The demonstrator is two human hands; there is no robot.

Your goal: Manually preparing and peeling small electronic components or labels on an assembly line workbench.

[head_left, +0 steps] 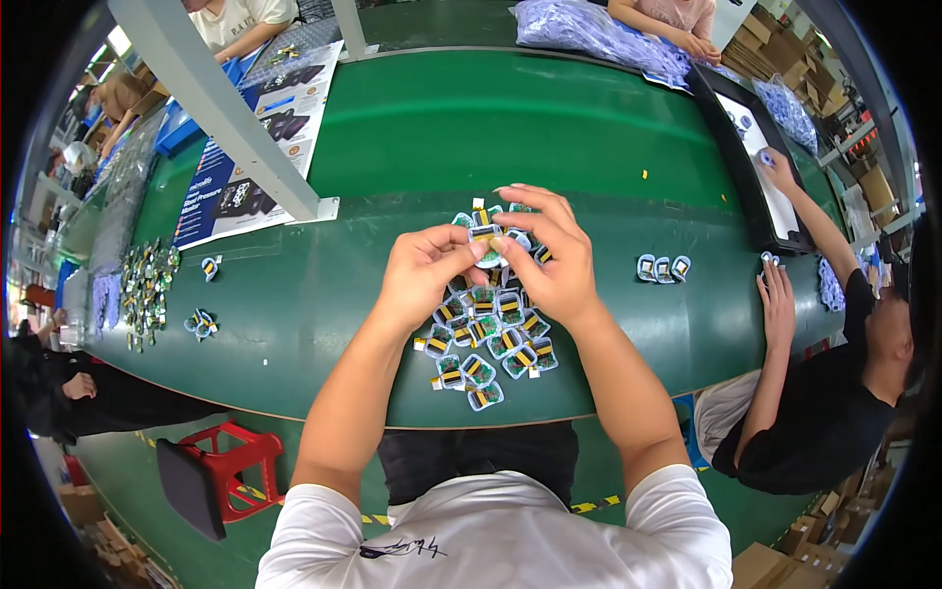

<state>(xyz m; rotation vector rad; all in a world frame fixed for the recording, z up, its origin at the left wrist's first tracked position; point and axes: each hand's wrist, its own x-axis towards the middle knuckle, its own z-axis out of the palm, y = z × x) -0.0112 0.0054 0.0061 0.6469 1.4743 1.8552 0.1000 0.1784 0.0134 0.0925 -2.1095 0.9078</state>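
Note:
Between my two hands is a small circuit-board unit point(485, 234) in a pale blue rounded frame, with a black part and yellow strips on it. My left hand point(420, 273) pinches its left side between thumb and fingers. The thumb and fingers of my right hand point(554, 263) close on its right side. Below and around the hands lies a loose pile of similar units point(481, 329) on the green table point(343, 324). Some of these are partly hidden under my fingers, and a few show small white tabs.
Three units point(664, 269) sit in a row to the right, near a co-worker's hands and a black-edged tray point(760, 162). Leftward are loose boards point(147, 294), a few units point(201, 324) and a grey post point(226, 118) on a printed sheet. A red-legged stool point(235, 466) stands below.

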